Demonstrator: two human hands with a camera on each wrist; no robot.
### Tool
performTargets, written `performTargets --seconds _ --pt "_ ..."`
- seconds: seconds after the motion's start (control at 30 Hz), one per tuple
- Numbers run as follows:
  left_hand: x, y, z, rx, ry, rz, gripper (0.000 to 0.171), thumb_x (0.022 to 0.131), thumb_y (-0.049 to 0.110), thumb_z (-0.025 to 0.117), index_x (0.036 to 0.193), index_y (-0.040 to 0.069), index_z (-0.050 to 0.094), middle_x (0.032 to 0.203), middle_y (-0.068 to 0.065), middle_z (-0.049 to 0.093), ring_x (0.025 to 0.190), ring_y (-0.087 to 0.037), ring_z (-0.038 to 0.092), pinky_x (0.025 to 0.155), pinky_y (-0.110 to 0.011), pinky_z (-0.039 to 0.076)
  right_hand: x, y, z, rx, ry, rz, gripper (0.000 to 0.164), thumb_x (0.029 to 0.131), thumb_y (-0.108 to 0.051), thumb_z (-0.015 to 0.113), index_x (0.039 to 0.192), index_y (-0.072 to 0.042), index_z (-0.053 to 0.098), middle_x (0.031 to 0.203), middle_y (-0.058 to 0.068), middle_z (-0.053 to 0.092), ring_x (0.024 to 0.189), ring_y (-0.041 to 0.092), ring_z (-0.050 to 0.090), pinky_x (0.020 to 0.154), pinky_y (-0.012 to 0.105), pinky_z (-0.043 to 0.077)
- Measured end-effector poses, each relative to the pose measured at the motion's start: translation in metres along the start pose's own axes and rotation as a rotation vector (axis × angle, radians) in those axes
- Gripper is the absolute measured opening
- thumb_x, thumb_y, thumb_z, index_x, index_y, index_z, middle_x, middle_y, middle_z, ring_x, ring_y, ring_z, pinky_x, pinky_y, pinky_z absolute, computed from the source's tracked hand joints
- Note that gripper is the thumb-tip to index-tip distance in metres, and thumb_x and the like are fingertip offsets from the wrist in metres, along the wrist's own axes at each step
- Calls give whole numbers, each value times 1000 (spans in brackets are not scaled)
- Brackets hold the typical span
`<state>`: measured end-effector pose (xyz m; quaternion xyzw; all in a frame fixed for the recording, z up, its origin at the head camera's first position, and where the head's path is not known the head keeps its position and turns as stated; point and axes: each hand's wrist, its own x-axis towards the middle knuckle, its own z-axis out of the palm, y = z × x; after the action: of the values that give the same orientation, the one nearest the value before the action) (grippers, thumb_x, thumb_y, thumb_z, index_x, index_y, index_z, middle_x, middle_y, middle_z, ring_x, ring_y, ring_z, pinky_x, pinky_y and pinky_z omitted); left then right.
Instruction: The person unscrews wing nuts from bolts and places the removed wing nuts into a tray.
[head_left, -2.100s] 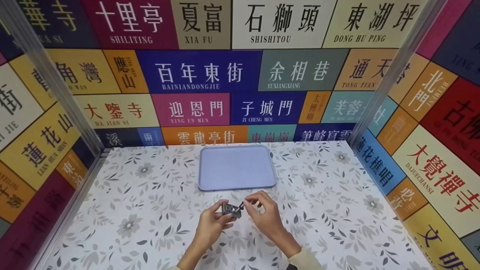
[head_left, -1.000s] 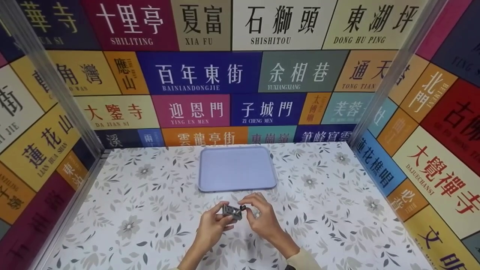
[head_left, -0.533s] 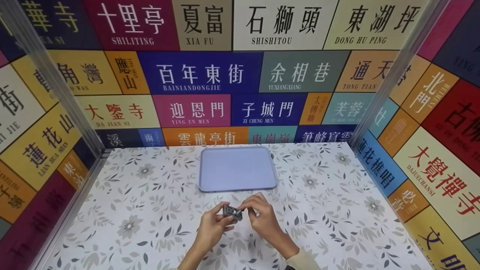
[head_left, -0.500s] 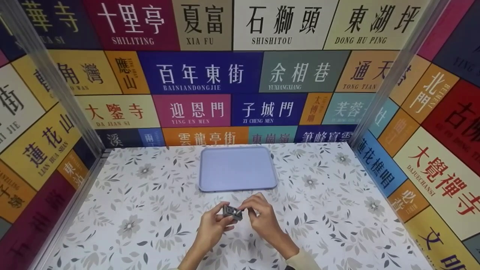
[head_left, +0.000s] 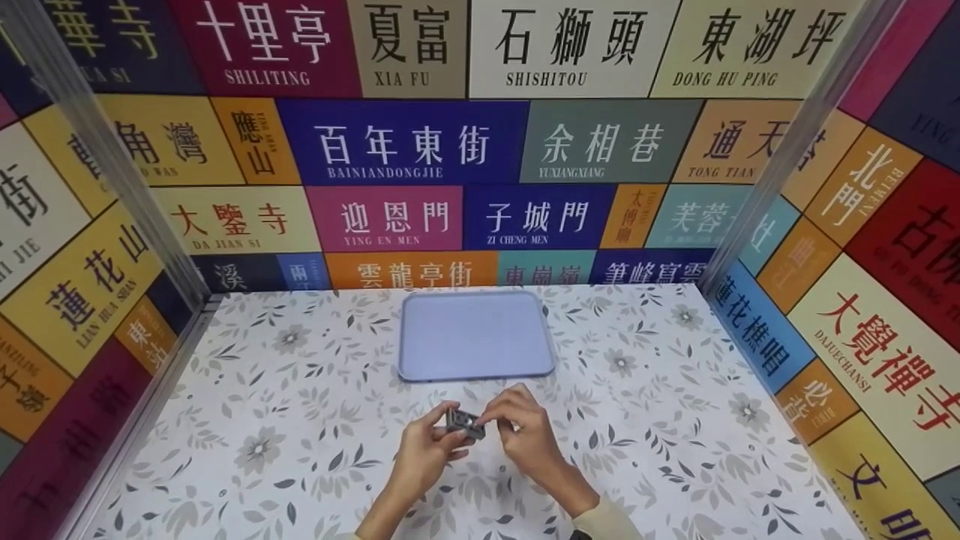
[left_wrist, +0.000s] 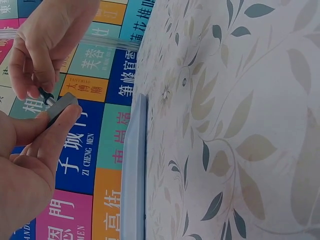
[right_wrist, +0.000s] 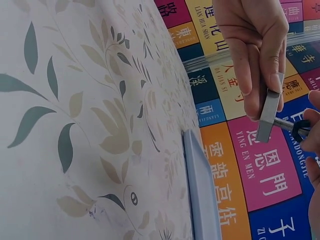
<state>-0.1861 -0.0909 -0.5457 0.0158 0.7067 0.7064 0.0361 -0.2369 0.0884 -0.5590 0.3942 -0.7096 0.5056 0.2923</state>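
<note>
My left hand (head_left: 424, 450) holds a small grey metal block (head_left: 465, 424) by its edges, thumb on one side and fingers on the other. Round recesses show on the block's upper face in the head view. A silver threaded screw (right_wrist: 283, 124) with a black head (right_wrist: 301, 130) meets the block near its end, seen best in the right wrist view. My right hand (head_left: 529, 435) pinches the black head between thumb and fingertips. In the left wrist view the screw's black end (left_wrist: 46, 95) sticks up beside the block, under the right fingertips. How deep the thread sits is hidden.
A pale lavender tray (head_left: 476, 337) lies on the table just beyond the hands. A white cloth with grey leaves and flowers covers the table (head_left: 300, 420). Panels with large Chinese lettering (head_left: 397, 142) stand behind it and at both sides.
My right fingertips have moved down and closer to the block's right end, so the black head, visible earlier, is now mostly covered in the head view. My left hand stays nearly still.
</note>
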Motion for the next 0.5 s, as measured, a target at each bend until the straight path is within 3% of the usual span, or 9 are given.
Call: performTargets --seconds 0.3,0.5 --pt "0 2 0 0 12 1 46 94 -6 62 138 -9 50 107 -30 72 91 -31 77 76 -30 67 1 -7 -7 -42 45 51 29 81 16 65 98 -6 74 95 10 67 88 23 61 71 27 55" --pt "-1 3 1 25 22 -1 47 94 -6 63 139 -8 49 104 -28 74 90 -30 77 76 -29 67 -3 -8 -10 -121 28 164 22 90 0 68 106 -15 71 97 2 67 88 14 60 68 22 52"
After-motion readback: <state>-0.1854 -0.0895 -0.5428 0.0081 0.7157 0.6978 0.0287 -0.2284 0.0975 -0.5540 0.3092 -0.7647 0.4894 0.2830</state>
